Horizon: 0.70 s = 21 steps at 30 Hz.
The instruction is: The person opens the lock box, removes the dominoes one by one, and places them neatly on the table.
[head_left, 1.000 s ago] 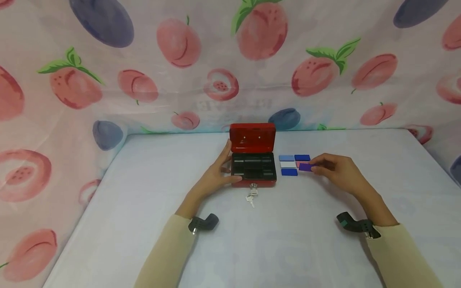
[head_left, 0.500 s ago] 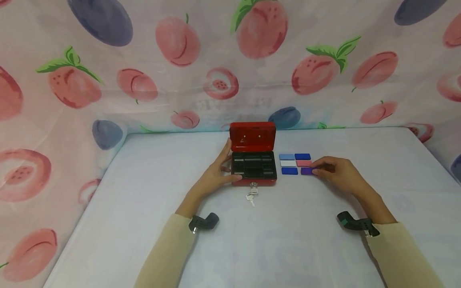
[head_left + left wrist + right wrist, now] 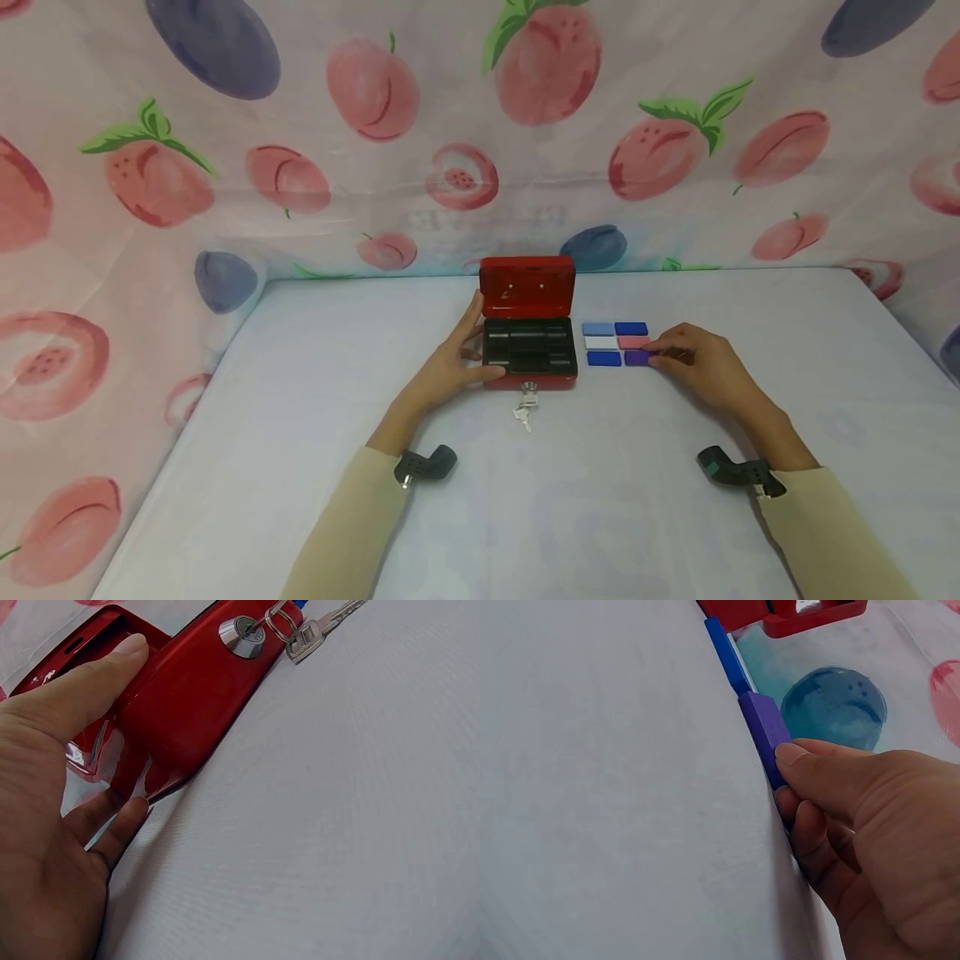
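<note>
A small red cash box [image 3: 529,382] stands with its lid [image 3: 527,287] raised, showing a black compartment tray [image 3: 528,345]. My left hand [image 3: 444,360] spreads along its left side, thumb on the front corner and forefinger up beside the lid. Right of the box lie flat blocks in two columns: light blue [image 3: 597,329], dark blue [image 3: 631,328], white [image 3: 600,342], pink [image 3: 632,342], blue [image 3: 603,358] and purple. Thumb and fingers of my right hand [image 3: 701,360] pinch the outer end of the purple block [image 3: 763,729], which lines up with the blue block [image 3: 727,652].
A key sits in the box's front lock [image 3: 244,636], and another key [image 3: 311,634] hangs from its ring onto the white tabletop [image 3: 570,500]. Behind the table hangs a fruit-patterned cloth [image 3: 360,192]. Wrist cameras [image 3: 427,463] are strapped above both hands.
The purple block, held over part of the pink one a second ago, has come down toward me into the front row beside the blue block. The left hand stays on the box.
</note>
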Motion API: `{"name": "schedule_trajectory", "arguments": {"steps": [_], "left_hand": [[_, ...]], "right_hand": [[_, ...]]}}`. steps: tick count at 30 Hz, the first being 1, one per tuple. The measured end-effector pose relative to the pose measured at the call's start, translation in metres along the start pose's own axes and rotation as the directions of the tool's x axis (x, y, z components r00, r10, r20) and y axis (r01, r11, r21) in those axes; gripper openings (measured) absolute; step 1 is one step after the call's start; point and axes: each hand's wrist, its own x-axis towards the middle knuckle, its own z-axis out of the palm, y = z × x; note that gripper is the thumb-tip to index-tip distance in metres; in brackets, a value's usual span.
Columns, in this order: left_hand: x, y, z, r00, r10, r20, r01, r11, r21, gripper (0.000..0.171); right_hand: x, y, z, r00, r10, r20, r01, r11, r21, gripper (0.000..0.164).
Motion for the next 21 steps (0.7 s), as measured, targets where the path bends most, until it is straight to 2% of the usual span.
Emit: {"name": "schedule_trajectory", "arguments": {"steps": [5,13,21], "left_hand": [[0.0001,0.0009,0.0003,1.0,-0.006,-0.002,0.006,1.0,-0.004,0.101],[-0.0001,0.0018,0.0002,1.0,-0.015,-0.002,0.015,1.0,-0.003,0.101],[-0.0002,0.0035,0.0006,1.0,-0.027,-0.003,0.027,1.0,0.001,0.102]], "right_hand": [[-0.0004,0.0012,0.0007,1.0,0.01,0.003,-0.01,1.0,-0.02,0.02],[-0.0017,0.003,0.0019,0.999,-0.035,-0.012,0.035,0.999,-0.026,0.018],[-0.0007,0.0026,0.0003,0.999,-0.04,-0.001,0.04,0.999,-0.018,0.017]]}}
